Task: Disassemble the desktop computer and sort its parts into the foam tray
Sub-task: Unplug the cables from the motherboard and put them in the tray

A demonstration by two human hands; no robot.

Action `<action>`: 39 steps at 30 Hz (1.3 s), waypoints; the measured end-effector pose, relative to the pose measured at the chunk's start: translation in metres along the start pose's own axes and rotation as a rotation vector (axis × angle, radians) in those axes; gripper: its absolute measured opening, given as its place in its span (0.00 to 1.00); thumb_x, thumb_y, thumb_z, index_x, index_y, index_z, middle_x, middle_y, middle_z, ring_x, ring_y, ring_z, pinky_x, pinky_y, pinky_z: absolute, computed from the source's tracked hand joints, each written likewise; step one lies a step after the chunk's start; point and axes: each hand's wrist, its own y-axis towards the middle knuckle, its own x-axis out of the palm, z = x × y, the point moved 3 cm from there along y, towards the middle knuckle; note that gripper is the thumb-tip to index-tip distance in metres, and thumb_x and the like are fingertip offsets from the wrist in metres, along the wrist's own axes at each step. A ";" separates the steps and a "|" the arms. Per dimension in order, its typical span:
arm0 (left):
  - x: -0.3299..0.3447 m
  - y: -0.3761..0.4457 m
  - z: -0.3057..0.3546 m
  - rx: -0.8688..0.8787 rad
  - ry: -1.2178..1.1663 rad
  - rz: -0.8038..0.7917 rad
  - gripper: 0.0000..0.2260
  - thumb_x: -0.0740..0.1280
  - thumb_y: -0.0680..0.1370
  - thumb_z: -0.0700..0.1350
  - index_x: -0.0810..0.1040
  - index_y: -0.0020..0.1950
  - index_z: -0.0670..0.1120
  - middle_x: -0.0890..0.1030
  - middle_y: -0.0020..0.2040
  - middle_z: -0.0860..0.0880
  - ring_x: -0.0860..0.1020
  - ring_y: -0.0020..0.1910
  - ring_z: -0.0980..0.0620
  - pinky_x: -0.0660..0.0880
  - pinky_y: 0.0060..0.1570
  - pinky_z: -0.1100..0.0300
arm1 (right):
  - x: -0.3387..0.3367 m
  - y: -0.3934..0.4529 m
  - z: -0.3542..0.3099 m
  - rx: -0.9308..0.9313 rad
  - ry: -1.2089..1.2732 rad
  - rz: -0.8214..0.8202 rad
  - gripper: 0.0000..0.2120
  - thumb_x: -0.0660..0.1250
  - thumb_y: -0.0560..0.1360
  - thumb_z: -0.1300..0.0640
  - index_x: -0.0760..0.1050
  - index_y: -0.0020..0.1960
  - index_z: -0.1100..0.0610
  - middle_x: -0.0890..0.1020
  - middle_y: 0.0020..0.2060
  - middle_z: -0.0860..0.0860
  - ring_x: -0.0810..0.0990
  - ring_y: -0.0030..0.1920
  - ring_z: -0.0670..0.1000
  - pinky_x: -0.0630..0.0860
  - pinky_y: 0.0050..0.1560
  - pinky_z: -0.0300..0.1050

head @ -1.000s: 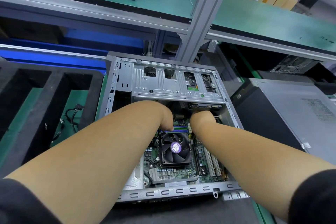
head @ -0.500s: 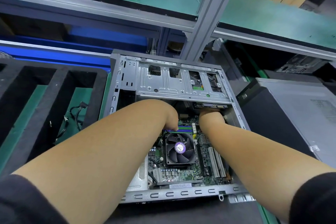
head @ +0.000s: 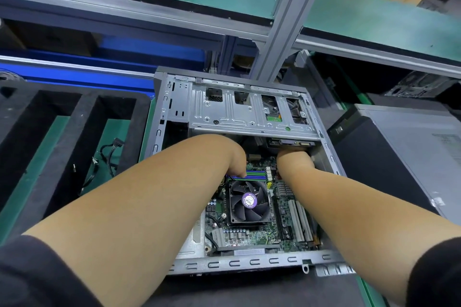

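Shelving is framing the case (head: 174,117); both hands, left (head: 234,157) and right (head: 294,159), are staying under the cage (head: 249,112), finger state not discernible, nothing freed yet.

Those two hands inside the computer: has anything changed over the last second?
Hardly anything. Both the left hand and the right hand remain reaching under the drive cage, fingers hidden, above the cooler fan. Only the camera shifted slightly. The cables in the foam tray lie unmoved.
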 end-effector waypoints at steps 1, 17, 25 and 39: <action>0.000 0.000 0.000 -0.002 -0.001 -0.002 0.24 0.58 0.83 0.54 0.66 0.73 0.40 0.71 0.71 0.43 0.71 0.67 0.44 0.67 0.62 0.53 | 0.000 0.000 0.000 -0.003 -0.019 0.024 0.16 0.62 0.78 0.63 0.74 0.65 0.60 0.76 0.64 0.57 0.75 0.62 0.59 0.76 0.56 0.52; -0.001 0.000 0.000 -0.011 0.012 -0.008 0.24 0.58 0.82 0.54 0.69 0.71 0.40 0.73 0.69 0.43 0.73 0.58 0.46 0.68 0.60 0.54 | -0.019 -0.042 -0.020 -0.319 -0.118 0.205 0.18 0.60 0.76 0.64 0.70 0.66 0.62 0.71 0.61 0.58 0.74 0.58 0.59 0.73 0.51 0.51; 0.002 0.007 -0.004 -0.085 0.086 0.046 0.23 0.58 0.82 0.53 0.66 0.73 0.40 0.69 0.70 0.43 0.72 0.64 0.44 0.69 0.59 0.53 | -0.035 -0.089 0.010 -0.521 0.230 0.322 0.24 0.62 0.72 0.69 0.70 0.68 0.57 0.71 0.61 0.54 0.75 0.55 0.55 0.67 0.42 0.44; 0.005 -0.020 0.046 0.064 0.224 0.141 0.30 0.61 0.79 0.58 0.57 0.77 0.47 0.52 0.78 0.43 0.52 0.76 0.41 0.56 0.74 0.44 | -0.014 -0.117 0.011 -0.596 -0.379 -0.130 0.08 0.61 0.77 0.58 0.72 0.40 0.54 0.68 0.34 0.47 0.73 0.47 0.54 0.56 0.70 0.57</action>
